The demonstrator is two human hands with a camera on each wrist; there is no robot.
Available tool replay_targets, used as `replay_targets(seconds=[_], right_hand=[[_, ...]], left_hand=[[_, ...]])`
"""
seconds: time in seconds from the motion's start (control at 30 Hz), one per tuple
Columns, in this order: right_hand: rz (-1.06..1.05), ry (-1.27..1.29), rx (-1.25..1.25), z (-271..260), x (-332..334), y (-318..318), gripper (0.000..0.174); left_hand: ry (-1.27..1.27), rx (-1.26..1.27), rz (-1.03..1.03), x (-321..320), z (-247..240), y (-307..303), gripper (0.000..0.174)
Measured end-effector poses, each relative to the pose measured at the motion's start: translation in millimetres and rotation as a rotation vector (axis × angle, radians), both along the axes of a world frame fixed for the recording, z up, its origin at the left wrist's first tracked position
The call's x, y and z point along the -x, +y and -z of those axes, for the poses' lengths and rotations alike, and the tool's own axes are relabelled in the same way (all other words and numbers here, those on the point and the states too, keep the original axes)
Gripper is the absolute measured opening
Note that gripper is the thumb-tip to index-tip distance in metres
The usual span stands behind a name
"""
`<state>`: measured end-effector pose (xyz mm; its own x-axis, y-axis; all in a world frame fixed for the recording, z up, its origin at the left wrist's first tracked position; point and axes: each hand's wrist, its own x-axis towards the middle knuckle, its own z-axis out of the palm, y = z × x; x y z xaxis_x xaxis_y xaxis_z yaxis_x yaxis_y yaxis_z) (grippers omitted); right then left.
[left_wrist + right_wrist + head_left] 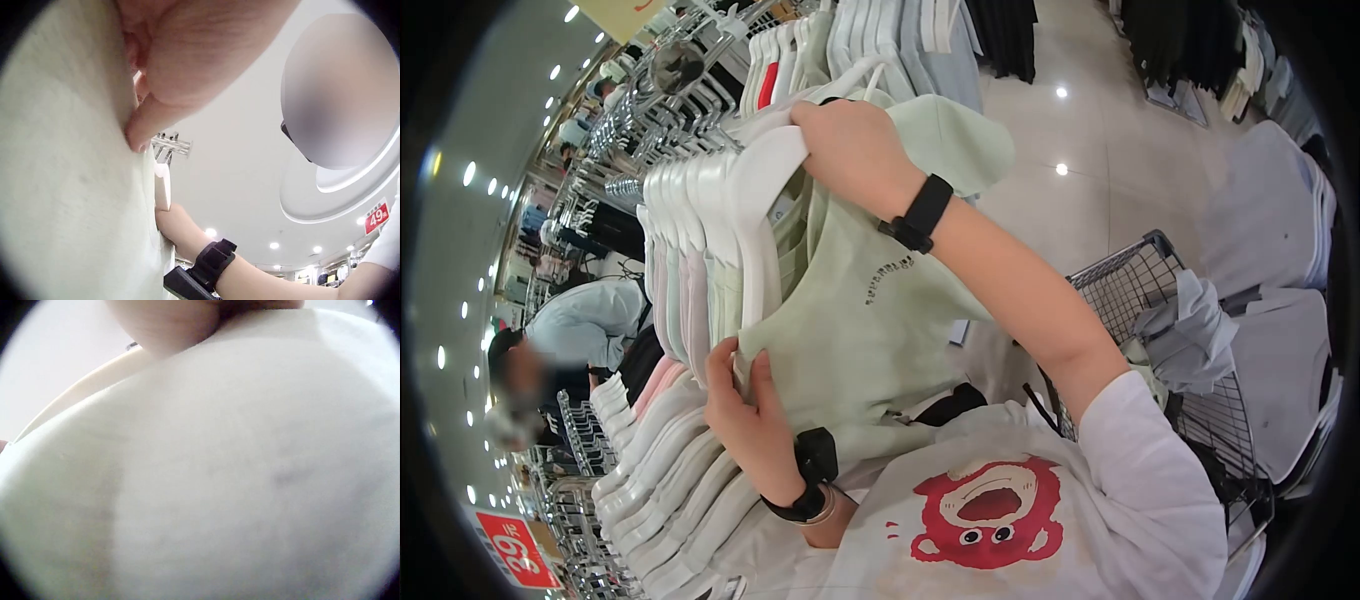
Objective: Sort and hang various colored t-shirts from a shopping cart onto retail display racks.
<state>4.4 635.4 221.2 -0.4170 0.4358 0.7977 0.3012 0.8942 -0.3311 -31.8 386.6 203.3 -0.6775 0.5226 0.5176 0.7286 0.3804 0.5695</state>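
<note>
A light green shirt (850, 330) with small dark lettering hangs at the rack, spread between both hands. At its lower left edge, my left hand (750, 425) pinches the cloth between thumb and fingers. Higher up, my right hand (860, 155) grips the top of the shirt beside a white hanger (768, 170); its fingertips are partly hidden. Pale cloth (69, 150) fills the left side of the left wrist view, against the left hand (194, 56), with the right hand (181, 228) farther down. In the right wrist view, cloth (250, 469) lies below the right hand (175, 322).
Several shirts on white hangers (665, 480) line the rack at left, with metal hooks (640, 140) behind. A cart (1220, 410) holding grey cloth (1190, 335) stands at right. Another person (590, 320) bends at far left, near a red price sign (518, 550).
</note>
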Motion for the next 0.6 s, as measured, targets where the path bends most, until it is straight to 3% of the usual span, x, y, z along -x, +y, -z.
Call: replay_targets(seconds=[0.4,0.6], right_hand=[[-0.026,-0.022,0.037,-0.8,-4.7,-1.4,0.017],[-0.271,0.135,0.206,-2.0,-12.7,6.4,0.019]], left_hand=[[0.072,-0.015,0.063,4.4,-3.1,1.6,0.022],[0.064,-0.032,0.056,10.5,-1.8,7.9,0.02]])
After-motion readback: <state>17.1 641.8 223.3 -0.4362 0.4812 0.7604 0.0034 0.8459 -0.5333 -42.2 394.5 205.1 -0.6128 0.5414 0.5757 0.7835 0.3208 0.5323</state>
